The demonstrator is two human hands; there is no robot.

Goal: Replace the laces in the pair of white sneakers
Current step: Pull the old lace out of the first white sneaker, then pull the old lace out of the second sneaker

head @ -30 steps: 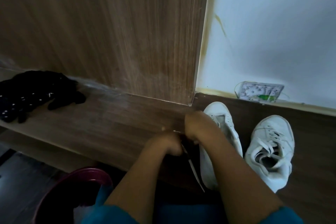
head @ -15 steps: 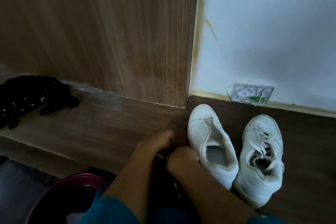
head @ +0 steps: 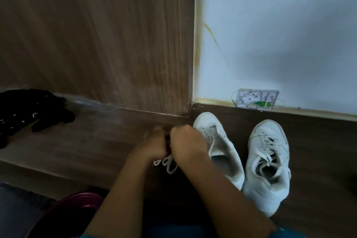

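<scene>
Two white sneakers stand side by side on the dark wooden ledge, toes toward the wall. The left sneaker [head: 218, 147] has most eyelets bare, with one lace strand trailing from it. The right sneaker [head: 268, 164] is laced loosely. My left hand [head: 152, 145] and my right hand [head: 187, 143] are fists held together just left of the left sneaker. A white lace [head: 167, 163] hangs in loops below them, gripped by both hands. What lies between the fists is hidden.
A black garment [head: 29, 112] lies on the ledge at far left. A small patterned card [head: 257, 98] leans against the white wall behind the shoes. A maroon basin rim [head: 77, 201] sits below my left arm. A wood panel rises behind.
My hands have risen from low near my lap to beside the left sneaker's toe, and white lace loops now hang beneath them. The sneakers have not moved.
</scene>
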